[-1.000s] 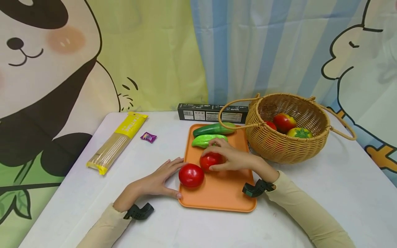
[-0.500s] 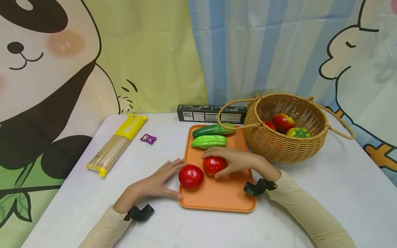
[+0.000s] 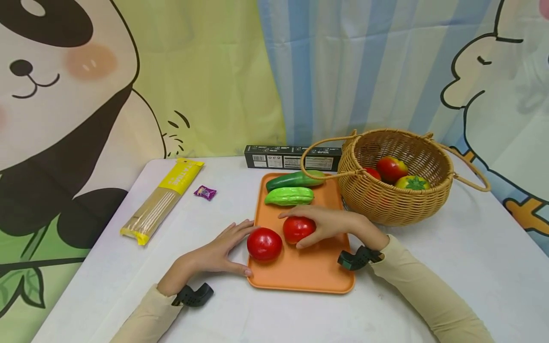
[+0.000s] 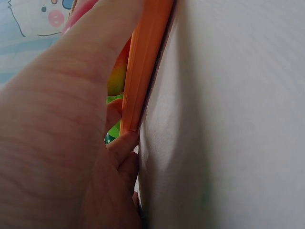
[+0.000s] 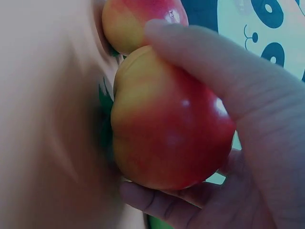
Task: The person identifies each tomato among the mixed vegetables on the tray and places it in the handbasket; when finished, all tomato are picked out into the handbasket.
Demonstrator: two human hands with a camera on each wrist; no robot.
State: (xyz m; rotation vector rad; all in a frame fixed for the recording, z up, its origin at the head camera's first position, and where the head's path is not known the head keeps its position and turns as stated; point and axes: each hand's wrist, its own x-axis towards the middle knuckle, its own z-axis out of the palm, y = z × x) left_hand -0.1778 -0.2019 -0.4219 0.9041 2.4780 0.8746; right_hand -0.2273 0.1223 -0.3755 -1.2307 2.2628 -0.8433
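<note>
A shiny red tomato (image 3: 299, 229) lies on the orange tray (image 3: 304, 276), held by my right hand (image 3: 329, 224) with the thumb on its near side and fingers round the far side. In the right wrist view the tomato (image 5: 171, 124) shows a yellowish underside and green leaves. Just left of it sits a second red tomato (image 3: 264, 244). My left hand (image 3: 212, 252) has its fingers spread along the tray's left edge, beside that second tomato. The left wrist view shows its fingers against the tray's side wall (image 4: 143, 71).
A cucumber (image 3: 296, 179) and a light green ridged vegetable (image 3: 289, 196) lie at the tray's far end. The wicker basket (image 3: 399, 205) with several fruits stands right, its handle over the tray corner. A black box (image 3: 293, 157), noodle pack (image 3: 165, 200) and purple candy (image 3: 205, 192) lie behind and left.
My right hand has moved its tomato slightly toward the right and nearer to me, leaving a small gap to the other tomato. The left hand has stayed in place.
</note>
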